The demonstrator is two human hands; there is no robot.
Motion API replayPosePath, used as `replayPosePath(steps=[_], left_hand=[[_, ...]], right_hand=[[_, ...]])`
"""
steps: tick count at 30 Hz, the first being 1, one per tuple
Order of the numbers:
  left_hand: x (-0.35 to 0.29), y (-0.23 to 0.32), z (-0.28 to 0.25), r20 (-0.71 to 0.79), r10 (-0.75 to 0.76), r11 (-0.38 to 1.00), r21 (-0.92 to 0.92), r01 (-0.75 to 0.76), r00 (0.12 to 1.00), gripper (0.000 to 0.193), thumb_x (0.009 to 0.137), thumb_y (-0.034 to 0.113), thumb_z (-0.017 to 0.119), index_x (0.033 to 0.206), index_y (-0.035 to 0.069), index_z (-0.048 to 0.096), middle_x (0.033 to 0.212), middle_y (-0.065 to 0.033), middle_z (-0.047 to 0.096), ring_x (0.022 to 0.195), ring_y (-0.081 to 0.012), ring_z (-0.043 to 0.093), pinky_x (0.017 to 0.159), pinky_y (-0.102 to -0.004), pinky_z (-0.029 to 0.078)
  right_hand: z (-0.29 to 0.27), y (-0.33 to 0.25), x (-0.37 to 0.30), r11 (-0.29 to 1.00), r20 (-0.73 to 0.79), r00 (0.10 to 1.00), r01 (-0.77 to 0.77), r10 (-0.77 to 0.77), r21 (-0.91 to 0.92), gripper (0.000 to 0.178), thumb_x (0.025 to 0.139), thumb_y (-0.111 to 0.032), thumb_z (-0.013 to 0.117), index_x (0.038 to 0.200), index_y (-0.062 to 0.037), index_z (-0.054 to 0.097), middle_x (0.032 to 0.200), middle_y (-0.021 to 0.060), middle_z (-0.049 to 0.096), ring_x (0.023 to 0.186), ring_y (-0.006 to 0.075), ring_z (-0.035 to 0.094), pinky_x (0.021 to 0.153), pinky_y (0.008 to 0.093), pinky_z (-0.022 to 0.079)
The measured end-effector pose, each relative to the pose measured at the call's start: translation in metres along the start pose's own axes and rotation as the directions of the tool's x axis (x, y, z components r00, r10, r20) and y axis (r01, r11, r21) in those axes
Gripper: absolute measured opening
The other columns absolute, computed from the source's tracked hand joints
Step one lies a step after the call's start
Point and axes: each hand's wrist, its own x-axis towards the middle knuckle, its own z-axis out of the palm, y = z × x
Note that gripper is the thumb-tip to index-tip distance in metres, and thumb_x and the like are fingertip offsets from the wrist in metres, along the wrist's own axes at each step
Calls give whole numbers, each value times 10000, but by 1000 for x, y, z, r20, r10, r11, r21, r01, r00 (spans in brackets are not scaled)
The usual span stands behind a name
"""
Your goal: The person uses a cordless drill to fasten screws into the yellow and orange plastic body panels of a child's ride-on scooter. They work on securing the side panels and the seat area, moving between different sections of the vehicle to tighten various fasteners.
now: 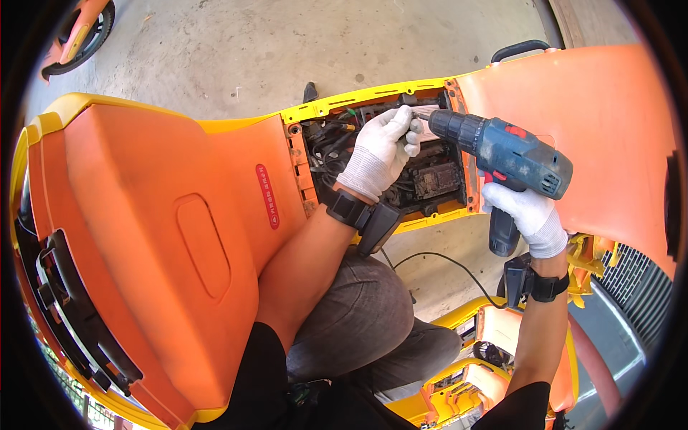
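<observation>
My right hand (529, 215), in a white knit glove, grips the handle of a blue-black cordless drill (519, 150). Its chuck points left, toward my other hand. My left hand (387, 143), gloved the same way, is closed with thumb and fingertips pinched at the tip of the drill's bit (421, 115). Whatever lies between those fingertips is too small to make out. Both hands are over an open bay with a yellow rim (373, 93) in an orange scooter body. Cables (328, 154) and a dark ribbed box (437, 180) sit inside it.
The large orange front panel (150, 208) rises at my left, and an orange rear panel (573, 93) lies at right. A black cable (451, 259) loops below the bay. Another yellow-orange body (502, 326) stands near my right forearm; a wheel (93, 43) shows far left.
</observation>
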Motion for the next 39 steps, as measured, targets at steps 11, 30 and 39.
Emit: replayPosePath(steps=[11,30,39], left_hand=[[-2,2,-2,-32,-29,999,-20,28,999,196,1045,221,502,1065,35,561,821,-8,565,646,-73,478,537,-205,421],[-17,29,-15,-388,118,831,-465,-305,914,160,1037,209,511,1068,53,491,878,-38,516,704,-143,475,596,-266,424],[-27,39,-26,-466,163,846,-387,-367,870,146,1057,191,448,1057,49,483,853,-40,504,683,-138,441,586,-267,413]], right_hand=[[-5,2,5,955,-13,995,87,-94,-284,323,806,-126,730,1114,-53,671,928,29,694,799,93,625,741,290,539],[37,-36,77,865,312,895,410,-320,-290,305,823,-110,732,1107,-31,655,967,52,714,852,112,635,812,303,531],[59,-54,100,856,377,897,371,-231,-359,260,830,-140,725,1062,-31,679,925,58,724,806,91,616,792,292,532]])
